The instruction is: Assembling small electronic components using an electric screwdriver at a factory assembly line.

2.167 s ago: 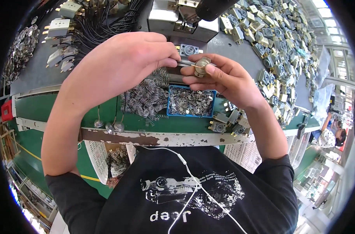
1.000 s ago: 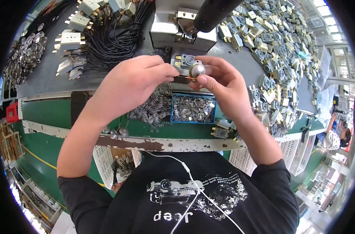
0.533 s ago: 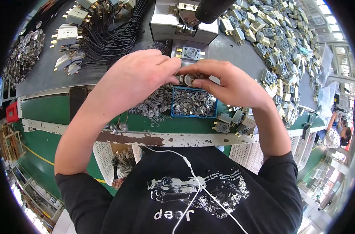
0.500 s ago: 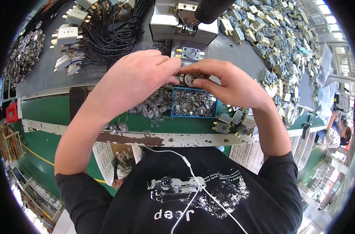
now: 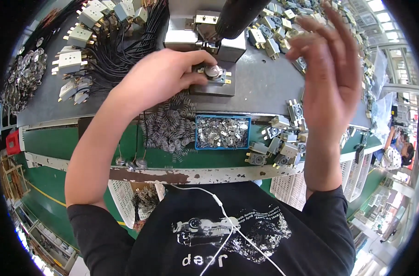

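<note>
My left hand [image 5: 165, 76] reaches over the steel fixture block, thumb and index finger curled round the left side of a round silver metal cap [image 5: 213, 71]. That cap sits on a grey plug-like housing [image 5: 221, 78] with brass prongs, which rests on the fixture block [image 5: 214, 90]. My right hand [image 5: 327, 80] is raised to the right, fingers apart and slightly blurred, nothing seen in it. A dark press handle [image 5: 239, 18] hangs just beyond the housing.
Nearer me lie a pile of small springs [image 5: 170, 126] and a blue tray [image 5: 196, 133] of metal clips. Grey housings [image 5: 258, 154] sit at the front right, more at the far right. Corded plugs [image 5: 70, 62] and metal discs [image 5: 27, 73] lie at left.
Both hands were together above the blue tray, on a small round metal part. The capped housing now sits on the fixture; my right hand has swung up and right, away from it.
</note>
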Tool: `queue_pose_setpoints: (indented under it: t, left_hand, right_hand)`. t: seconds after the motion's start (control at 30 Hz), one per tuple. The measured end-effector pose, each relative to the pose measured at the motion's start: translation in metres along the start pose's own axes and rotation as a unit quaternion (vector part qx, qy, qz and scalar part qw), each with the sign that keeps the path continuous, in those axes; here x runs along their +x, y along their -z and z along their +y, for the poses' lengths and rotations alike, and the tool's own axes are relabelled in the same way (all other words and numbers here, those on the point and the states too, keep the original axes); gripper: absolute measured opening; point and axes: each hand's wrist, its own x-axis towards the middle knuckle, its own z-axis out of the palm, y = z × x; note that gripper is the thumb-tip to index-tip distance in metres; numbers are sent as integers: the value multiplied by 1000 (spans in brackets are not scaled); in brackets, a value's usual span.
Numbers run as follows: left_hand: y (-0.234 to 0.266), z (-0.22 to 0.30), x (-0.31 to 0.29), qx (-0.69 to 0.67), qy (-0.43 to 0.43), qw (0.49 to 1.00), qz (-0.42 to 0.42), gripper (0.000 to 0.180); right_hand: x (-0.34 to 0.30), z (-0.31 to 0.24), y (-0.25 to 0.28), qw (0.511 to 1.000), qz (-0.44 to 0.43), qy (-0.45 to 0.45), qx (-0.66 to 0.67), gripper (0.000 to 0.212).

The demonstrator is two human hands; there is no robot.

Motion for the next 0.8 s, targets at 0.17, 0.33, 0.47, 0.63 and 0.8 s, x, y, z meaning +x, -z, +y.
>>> queue_pose_setpoints:
  t: [0.17, 0.33, 0.47, 0.63, 0.8]
  left_hand:
    - [-4, -7, 6, 86, -35, 996, -18, 39]
    - [-11, -1, 6, 124, -51, 991, 14, 31]
    - [-12, 5, 8, 112, -30, 993, 6, 30]
    - [-20, -7, 6, 85, -50, 995, 23, 35]
    - [-24, -6, 2, 112, -62, 991, 43, 32]
  right_hand:
    - [36, -7, -27, 965, 190, 106, -146, 61]
    - [44, -3, -25, 949, 132, 85, -274, 41]
    - [50, -2, -21, 920, 74, 70, -379, 27]
    - [54, 1, -24, 902, 23, 64, -426, 19]
    - [58, 2, -27, 945, 46, 74, -316, 22]
